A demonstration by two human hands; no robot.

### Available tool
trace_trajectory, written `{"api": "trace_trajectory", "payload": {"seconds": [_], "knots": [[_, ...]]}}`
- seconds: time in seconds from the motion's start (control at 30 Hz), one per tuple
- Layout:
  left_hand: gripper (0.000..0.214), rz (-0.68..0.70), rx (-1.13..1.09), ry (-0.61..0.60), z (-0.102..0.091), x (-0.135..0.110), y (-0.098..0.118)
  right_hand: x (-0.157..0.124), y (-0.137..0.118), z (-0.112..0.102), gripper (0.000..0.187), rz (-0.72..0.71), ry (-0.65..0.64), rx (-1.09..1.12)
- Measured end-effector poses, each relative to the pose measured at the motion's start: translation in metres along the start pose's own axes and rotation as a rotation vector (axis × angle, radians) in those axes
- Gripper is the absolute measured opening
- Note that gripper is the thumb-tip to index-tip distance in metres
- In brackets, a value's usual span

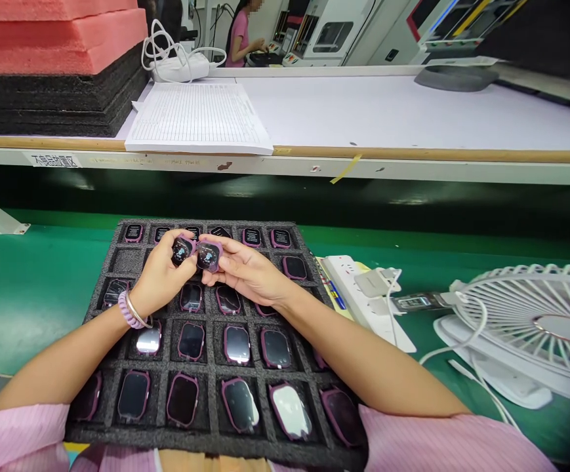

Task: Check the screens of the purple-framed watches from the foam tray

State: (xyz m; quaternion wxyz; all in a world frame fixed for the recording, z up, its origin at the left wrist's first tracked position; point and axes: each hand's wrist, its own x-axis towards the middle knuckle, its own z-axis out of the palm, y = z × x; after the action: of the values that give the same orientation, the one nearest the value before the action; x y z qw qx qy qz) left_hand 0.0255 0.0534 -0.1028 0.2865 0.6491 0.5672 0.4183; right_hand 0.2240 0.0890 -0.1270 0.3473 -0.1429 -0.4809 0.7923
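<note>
Head view, looking down: two small purple-cased watch bodies are held up side by side, just above the far middle of a black foam tray (117,259). The left watch body (182,250) has a lit screen and sits in the left hand (159,275), whose fingers are curled closed around its casing, thumb on the near edge. The right watch body (209,255), its screen lit too, is pinched between the thumb and fingertips of the right hand (245,269), the other fingers folded under it. The two cases touch or nearly touch; which, I cannot tell.

Both forearms come in from the lower corners and converge over the tray, the wrists bent slightly inward. The left wrist wears a lilac coiled band (130,310) beside a thin bangle. Pink striped sleeves (16,436) cover the upper arms.

The tray rests against the person's lap and on a green work surface (23,288). Its grid of square pockets holds more purple watch bodies lying face up, most with dark screens; a pocket at the upper left stands empty.

To the right of the tray lie a white power strip (346,272) with plugged adapters and a white desk fan (530,328) tilted on its back. Beyond, a raised white shelf carries a printed paper sheet (199,118), stacked pink and black foam (53,65), and a coiled white cable. Another person in pink works at a far bench.
</note>
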Motion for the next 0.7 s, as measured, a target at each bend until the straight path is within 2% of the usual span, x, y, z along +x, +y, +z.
{"api": "trace_trajectory", "payload": {"seconds": [0.7], "knots": [[0.042, 0.023, -0.079, 0.01, 0.0018, 0.0001, 0.0008, 0.0002, -0.0007, 0.0, 0.056, -0.005, 0.015, 0.02]]}}
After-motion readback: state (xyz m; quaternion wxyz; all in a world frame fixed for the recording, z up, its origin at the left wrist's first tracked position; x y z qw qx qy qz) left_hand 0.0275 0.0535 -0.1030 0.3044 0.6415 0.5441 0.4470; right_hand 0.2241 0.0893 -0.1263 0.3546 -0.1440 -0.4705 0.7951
